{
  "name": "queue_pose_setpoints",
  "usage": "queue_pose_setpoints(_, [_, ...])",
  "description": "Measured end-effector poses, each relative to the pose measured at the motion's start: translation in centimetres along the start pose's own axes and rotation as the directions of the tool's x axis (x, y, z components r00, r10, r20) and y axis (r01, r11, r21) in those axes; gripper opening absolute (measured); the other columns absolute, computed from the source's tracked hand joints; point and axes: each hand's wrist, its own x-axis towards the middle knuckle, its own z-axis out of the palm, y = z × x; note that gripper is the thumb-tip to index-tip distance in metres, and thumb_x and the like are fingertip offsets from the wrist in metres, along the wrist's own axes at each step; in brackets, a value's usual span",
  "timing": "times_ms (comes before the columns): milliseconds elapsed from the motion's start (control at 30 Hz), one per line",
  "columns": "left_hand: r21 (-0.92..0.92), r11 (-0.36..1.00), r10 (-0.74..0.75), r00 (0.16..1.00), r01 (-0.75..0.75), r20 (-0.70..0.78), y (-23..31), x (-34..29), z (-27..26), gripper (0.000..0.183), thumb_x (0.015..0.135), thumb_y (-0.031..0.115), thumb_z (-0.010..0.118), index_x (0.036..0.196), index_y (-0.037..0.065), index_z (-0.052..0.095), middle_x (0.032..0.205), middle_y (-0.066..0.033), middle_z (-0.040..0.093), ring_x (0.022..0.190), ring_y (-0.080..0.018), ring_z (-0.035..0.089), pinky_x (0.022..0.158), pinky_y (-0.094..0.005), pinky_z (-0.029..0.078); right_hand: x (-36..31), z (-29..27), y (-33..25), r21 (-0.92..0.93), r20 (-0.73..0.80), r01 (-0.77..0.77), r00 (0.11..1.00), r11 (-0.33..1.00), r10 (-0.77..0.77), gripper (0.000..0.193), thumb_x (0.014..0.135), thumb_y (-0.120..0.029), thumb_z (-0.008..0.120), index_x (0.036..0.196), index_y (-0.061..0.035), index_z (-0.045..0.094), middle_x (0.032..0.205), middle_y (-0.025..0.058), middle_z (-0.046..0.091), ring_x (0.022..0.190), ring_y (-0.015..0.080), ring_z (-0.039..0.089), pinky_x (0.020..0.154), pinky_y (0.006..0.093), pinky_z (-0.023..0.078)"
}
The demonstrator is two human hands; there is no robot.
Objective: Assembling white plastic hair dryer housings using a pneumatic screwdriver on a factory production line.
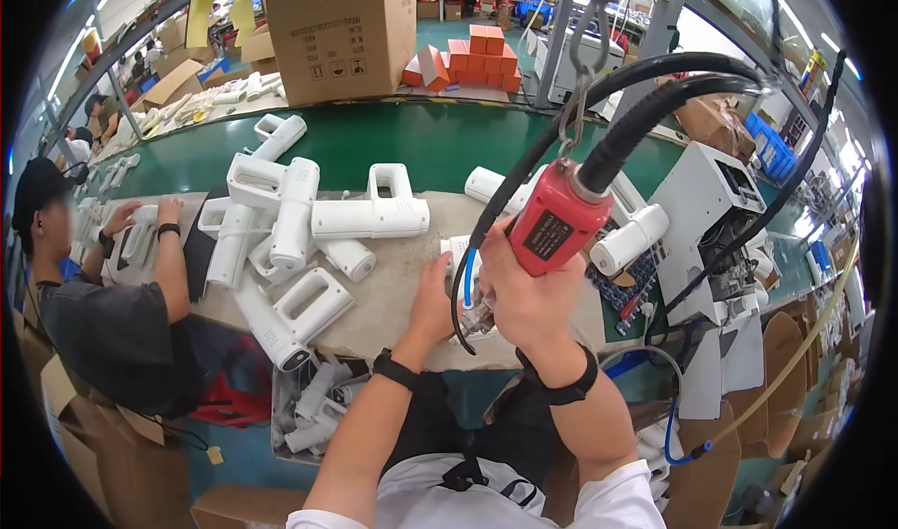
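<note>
Bare L hand point(432, 303) fwd, partly hidden; bare R hand point(531, 295) curled in a grip, v close by; black-banded wrists point(397, 370) w/ bare forearms point(360, 435) angled inward

Most of the white part point(456, 245) between the hands is hidden by the right hand point(533, 295) and the red tool point(561, 213). The tool's low end is covered by that hand, too. It cannot be told if the part is held or just touched by the left hand point(433, 297). The marks on the tool's dark label point(548, 237) are too small to be read. The top of the brown box point(337, 33) is cut off by the upper edge, and the white sleeves point(329, 518) by the lower one. The people point(109, 119) far off are too small to be seen well.
</note>
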Motion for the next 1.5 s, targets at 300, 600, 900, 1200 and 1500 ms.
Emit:
queue_pose_setpoints(300, [-0.135, 0.990, 0.025, 0.998, -0.032, -0.051, -6.1, 0.3, 3.8, 0.072, 0.073, 0.015, 0.069, 0.137, 0.006, 0.038, 0.128, -0.0204, 0.044, 0.117, -0.0379, 0.047, 0.097, -0.0391, 0.041, -0.7, 0.5, 3.4, -0.016, -0.044, -0.105, 0.994, 0.994, 0.104, 0.010, 0.087, -0.008, 0.065, 0.084, -0.0009, 0.060, 0.063, 0.0009, 0.058, 0.051, 0.0072, 0.053, 0.045, 0.0224, 0.041])
queue_pose_setpoints(600, [-0.193, 0.968, 0.144, 0.984, -0.162, -0.104, -8.9, 2.1, 4.9, 0.070, 0.075, 0.027, 0.071, 0.135, 0.006, 0.041, 0.122, -0.0172, 0.049, 0.110, -0.0338, 0.053, 0.091, -0.0377, 0.045, -0.9, 0.8, 3.3, 0.044, -0.014, -0.138, 0.990, 0.989, 0.139, 0.007, 0.086, -0.007, 0.066, 0.084, -0.0031, 0.061, 0.070, -0.0004, 0.060, 0.057, 0.0058, 0.053, 0.051, 0.0225, 0.041])
queue_pose_setpoints(900, [-0.318, 0.900, -0.320, 0.947, 0.299, -0.015, 1.2, -4.9, -4.5, 0.087, 0.070, 0.009, 0.074, 0.145, 0.003, 0.030, 0.108, -0.0160, 0.063, 0.081, -0.0199, 0.065, 0.066, -0.0313, 0.053, 1.2, -4.2, -2.3, -0.276, -0.086, 0.102, 0.988, 0.956, -0.130, 0.030, 0.085, -0.012, 0.067, 0.111, 0.0014, 0.057, 0.094, 0.0071, 0.061, 0.083, 0.0137, 0.059, 0.072, 0.0263, 0.047])
queue_pose_setpoints(1200, [-0.606, 0.756, -0.293, 0.956, 0.247, 0.025, 3.8, -16.4, -13.2, 0.102, 0.056, 0.007, 0.084, 0.140, -0.008, 0.029, 0.137, -0.0216, 0.044, 0.114, -0.0297, 0.055, 0.090, -0.0398, 0.048, -14.7, -11.4, 2.9, -0.559, -0.021, -0.447, 0.850, 0.699, 0.526, 0.054, 0.081, -0.021, 0.073, 0.125, 0.0006, 0.051, 0.116, 0.0153, 0.059, 0.103, 0.0221, 0.061, 0.082, 0.0330, 0.052])
queue_pose_setpoints(1500, [-0.708, 0.695, 0.243, 0.885, 0.126, 0.397, 8.1, -15.1, -10.4, 0.091, 0.074, 0.009, 0.080, 0.147, 0.001, 0.026, 0.145, -0.0219, 0.035, 0.122, -0.0340, 0.048, 0.095, -0.0432, 0.045, -19.9, -19.6, 0.2, -0.076, 0.327, -0.680, 0.674, 0.729, 0.663, 0.055, 0.084, -0.022, 0.071, 0.131, -0.0003, 0.050, 0.119, 0.0083, 0.059, 0.106, 0.0132, 0.055, 0.092, 0.0293, 0.046])
